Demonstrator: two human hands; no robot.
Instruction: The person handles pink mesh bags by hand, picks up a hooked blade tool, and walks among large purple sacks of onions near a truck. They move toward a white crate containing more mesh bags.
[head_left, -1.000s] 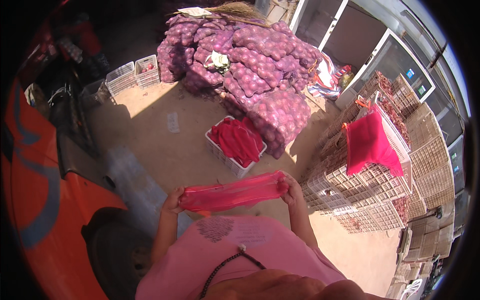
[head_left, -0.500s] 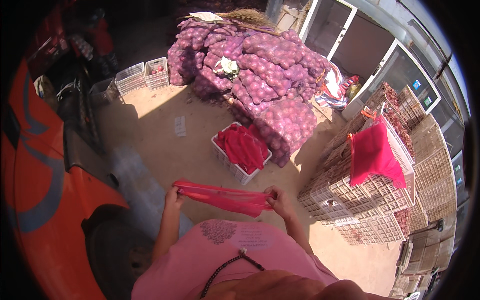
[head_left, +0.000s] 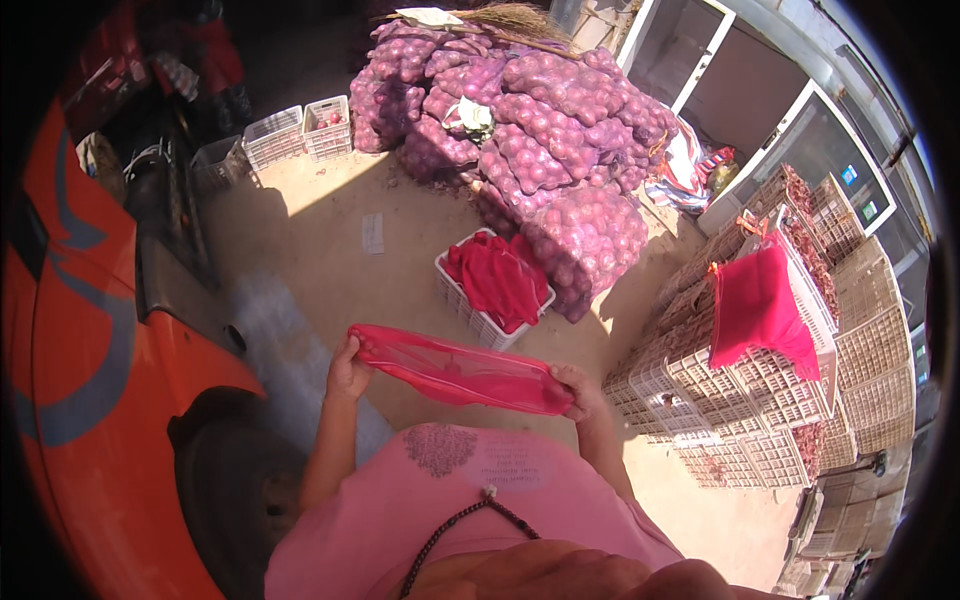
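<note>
Stretched between my two hands is a red mesh bag (head_left: 460, 374), see-through, with its mouth spread into a long oval. My left hand (head_left: 348, 372) grips one end of it, the fingers closed on the rim. At the other end my right hand (head_left: 578, 392) is closed on the mesh, slightly lower than the left. Just beyond the bag, a white plastic crate (head_left: 470, 316) on the ground holds a heap of folded red mesh bags (head_left: 496, 280).
Filled net sacks of red onions (head_left: 560, 150) are piled ahead. Stacked crates (head_left: 720, 410) stand at right, a red mesh bag (head_left: 760, 305) draped over them. An orange vehicle (head_left: 90, 400) with a dark tyre (head_left: 235, 490) is close on my left. White crates (head_left: 273, 138) sit far left.
The mesh bag's mouth has been pulled wider, from a narrow folded strip to an open oval. My hands have moved slightly farther apart, and the left is a little higher.
</note>
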